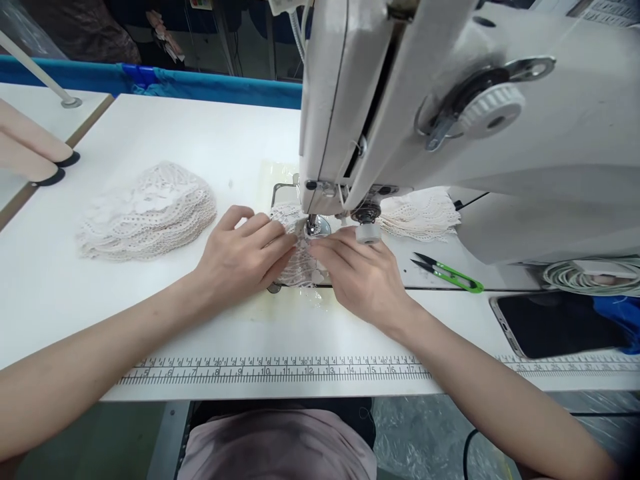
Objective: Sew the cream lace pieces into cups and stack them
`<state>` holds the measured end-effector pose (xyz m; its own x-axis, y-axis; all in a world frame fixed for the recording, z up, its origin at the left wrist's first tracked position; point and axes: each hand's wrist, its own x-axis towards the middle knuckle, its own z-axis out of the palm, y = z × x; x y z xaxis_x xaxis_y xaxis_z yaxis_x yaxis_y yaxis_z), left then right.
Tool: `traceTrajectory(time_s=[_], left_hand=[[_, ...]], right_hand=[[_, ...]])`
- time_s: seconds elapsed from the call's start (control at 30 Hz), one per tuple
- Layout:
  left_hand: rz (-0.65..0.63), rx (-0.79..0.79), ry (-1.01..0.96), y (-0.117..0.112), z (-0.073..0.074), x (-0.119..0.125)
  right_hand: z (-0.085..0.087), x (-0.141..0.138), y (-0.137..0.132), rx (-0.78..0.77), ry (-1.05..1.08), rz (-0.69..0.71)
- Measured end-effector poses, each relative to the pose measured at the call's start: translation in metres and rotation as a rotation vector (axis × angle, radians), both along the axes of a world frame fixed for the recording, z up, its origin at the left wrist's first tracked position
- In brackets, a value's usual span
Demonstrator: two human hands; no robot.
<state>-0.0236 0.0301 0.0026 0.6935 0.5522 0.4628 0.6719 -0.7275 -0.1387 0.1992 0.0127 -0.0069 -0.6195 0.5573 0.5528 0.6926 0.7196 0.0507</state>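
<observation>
A small piece of white lace (300,265) lies under the presser foot (313,225) of a sewing machine (345,87). On its left side my left hand (245,253) has its bent fingers closed on the lace, pressing it down to the table. From the right, my right hand (364,280) reaches in close to the needle. Its fingers are pressed together on the lace's right edge, and the machine's head partly covers them. Just how the fingertips pinch the fabric is hard to see.
A stack of lace pieces (150,213) sits at left; more lace (420,213) lies behind the needle area. Green thread snips (447,272), a phone (555,323) and a cord coil (593,275) are at right. A printed ruler (300,370) runs along the table's front edge.
</observation>
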Motion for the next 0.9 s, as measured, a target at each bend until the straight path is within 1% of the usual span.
traceTrajectory(time_s=[0.1,0.17,0.23,0.37,0.47,0.53,0.6,0.67,0.73,0.8,0.83,0.9], left_hand=[[-0.075,-0.123,-0.028,0.005,-0.003,0.001],[-0.072,-0.176,-0.036,0.008,-0.005,0.001],[-0.041,-0.202,-0.029,0.009,-0.007,0.001],[0.03,-0.32,0.042,0.014,-0.013,-0.002],[0.04,-0.374,0.077,0.019,-0.02,-0.004],[0.039,-0.364,0.072,0.022,-0.021,-0.003],[0.07,-0.307,0.05,0.021,-0.018,-0.002],[0.116,-0.197,0.029,0.019,-0.013,0.0],[0.125,-0.062,0.006,0.016,-0.008,0.001],[0.062,0.006,-0.018,0.014,-0.006,0.001],[0.014,0.0,-0.031,0.014,-0.006,0.0],[-0.069,-0.066,-0.045,0.014,-0.008,0.0]], right_hand=[[-0.001,-0.003,-0.003,-0.093,-0.009,0.052],[0.0,-0.004,-0.005,-0.167,-0.042,0.039],[0.0,-0.004,-0.006,-0.208,-0.076,0.02],[0.0,-0.004,-0.007,-0.189,-0.082,0.022],[-0.003,-0.005,-0.006,-0.182,-0.053,0.046],[-0.005,-0.006,-0.005,-0.197,-0.052,0.046],[-0.004,-0.006,-0.004,-0.202,-0.065,0.04],[-0.001,-0.005,-0.005,-0.181,-0.075,0.03],[0.002,-0.004,-0.005,-0.141,-0.08,0.01],[0.005,-0.003,-0.006,-0.096,-0.077,-0.01],[0.006,-0.003,-0.007,-0.081,-0.075,-0.01],[0.006,-0.003,-0.008,-0.074,-0.07,0.006]])
